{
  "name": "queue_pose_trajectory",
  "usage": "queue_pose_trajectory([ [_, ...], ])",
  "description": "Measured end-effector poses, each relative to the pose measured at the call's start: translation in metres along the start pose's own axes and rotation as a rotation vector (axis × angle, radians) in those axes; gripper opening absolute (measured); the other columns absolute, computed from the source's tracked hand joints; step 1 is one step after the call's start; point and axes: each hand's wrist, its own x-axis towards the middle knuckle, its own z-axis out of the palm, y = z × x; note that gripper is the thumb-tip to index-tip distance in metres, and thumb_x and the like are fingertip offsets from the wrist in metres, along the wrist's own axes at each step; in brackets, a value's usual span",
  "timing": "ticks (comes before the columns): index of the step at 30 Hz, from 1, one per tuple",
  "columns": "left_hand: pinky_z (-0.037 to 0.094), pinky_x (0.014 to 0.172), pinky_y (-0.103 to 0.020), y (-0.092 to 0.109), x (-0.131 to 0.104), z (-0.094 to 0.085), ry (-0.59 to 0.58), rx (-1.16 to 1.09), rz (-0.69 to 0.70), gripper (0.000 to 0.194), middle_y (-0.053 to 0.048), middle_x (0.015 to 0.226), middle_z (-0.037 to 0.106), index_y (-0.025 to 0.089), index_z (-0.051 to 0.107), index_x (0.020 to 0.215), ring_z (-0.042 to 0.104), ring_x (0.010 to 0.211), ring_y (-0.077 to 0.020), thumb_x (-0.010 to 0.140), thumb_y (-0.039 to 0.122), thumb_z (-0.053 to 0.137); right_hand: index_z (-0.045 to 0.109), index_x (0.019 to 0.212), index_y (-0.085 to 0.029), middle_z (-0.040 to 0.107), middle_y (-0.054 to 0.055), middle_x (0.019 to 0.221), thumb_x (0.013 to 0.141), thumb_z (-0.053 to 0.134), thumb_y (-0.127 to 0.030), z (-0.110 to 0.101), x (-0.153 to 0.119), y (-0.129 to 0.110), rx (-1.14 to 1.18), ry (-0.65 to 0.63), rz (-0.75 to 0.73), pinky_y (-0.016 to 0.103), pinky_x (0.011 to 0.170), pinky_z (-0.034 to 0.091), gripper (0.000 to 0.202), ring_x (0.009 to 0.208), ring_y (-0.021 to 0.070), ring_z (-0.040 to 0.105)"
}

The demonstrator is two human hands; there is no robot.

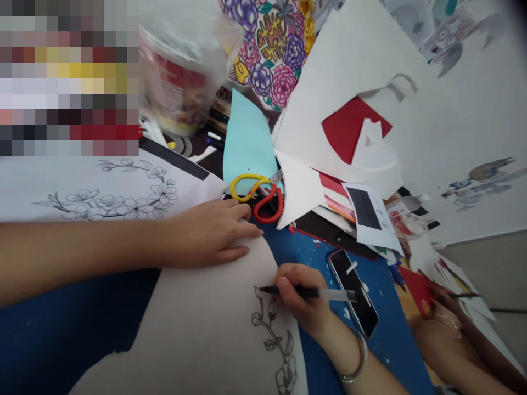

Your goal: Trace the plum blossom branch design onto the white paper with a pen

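Observation:
A black-tipped pen [317, 293] is gripped in my right hand [302, 299], its point touching a large pale sheet of paper [206, 334] near the right edge. Beside the tip runs a line drawing of a flowering branch [272, 334] in black ink. My left hand [209, 233] lies flat on the top of this sheet, fingers stretched to the right. Just beyond those fingertips are scissors [267, 211] with yellow and red handles. Behind my left forearm is another white sheet [24, 192] bearing a blossom wreath drawing [135, 206].
A phone [354, 291] lies on the blue mat [370, 351] right of my right hand. Light-blue paper [249, 142], white offcuts [300, 189] and a plastic-wrapped tub [177, 77] crowd the back. Another person's hand [448, 312] holds a pen at the far right.

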Motion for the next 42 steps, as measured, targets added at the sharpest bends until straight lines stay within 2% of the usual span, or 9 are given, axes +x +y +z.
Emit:
queue_pose_trajectory([
  [3, 0.042, 0.079, -0.038, -0.0001, 0.0003, -0.0003, -0.004, -0.001, -0.007, 0.037, -0.009, 0.103, 0.056, 0.028, 0.058, 0.121, 0.054, 0.087, -0.0231, 0.09, 0.041, 0.042, 0.036, 0.052, -0.023, 0.05, -0.002, 0.047, 0.083, 0.047, -0.016, -0.0001, -0.0001, -0.0001, -0.017, 0.029, -0.003, 0.023, 0.041, 0.039, 0.034, 0.041, 0.0111, 0.047],
  [17, 0.042, 0.079, -0.041, 0.0007, 0.0007, -0.0001, -0.024, -0.021, -0.006, 0.037, -0.01, 0.104, 0.055, 0.027, 0.057, 0.122, 0.054, 0.088, -0.0254, 0.091, 0.04, 0.041, 0.032, 0.055, -0.023, 0.047, -0.004, 0.048, 0.08, 0.046, -0.009, -0.0011, 0.0007, -0.0016, 0.029, 0.006, -0.018, 0.022, 0.042, 0.035, 0.031, 0.042, 0.0102, 0.044],
  [29, 0.042, 0.08, -0.041, 0.0009, 0.0007, -0.0029, -0.06, -0.035, -0.033, 0.036, -0.01, 0.103, 0.054, 0.028, 0.057, 0.121, 0.053, 0.09, -0.0254, 0.091, 0.039, 0.041, 0.033, 0.055, -0.023, 0.048, -0.004, 0.048, 0.08, 0.046, -0.01, -0.0018, -0.0016, 0.0002, 0.033, 0.009, -0.01, 0.022, 0.043, 0.037, 0.031, 0.042, 0.0101, 0.046],
  [42, 0.042, 0.08, -0.041, 0.0005, 0.0019, -0.0007, -0.041, -0.014, -0.02, 0.037, -0.01, 0.104, 0.054, 0.028, 0.056, 0.122, 0.053, 0.09, -0.0259, 0.091, 0.04, 0.04, 0.03, 0.055, -0.023, 0.045, -0.005, 0.047, 0.079, 0.046, -0.008, -0.0013, -0.0011, 0.0009, 0.089, 0.005, -0.016, 0.022, 0.042, 0.035, 0.032, 0.041, 0.0099, 0.044],
])
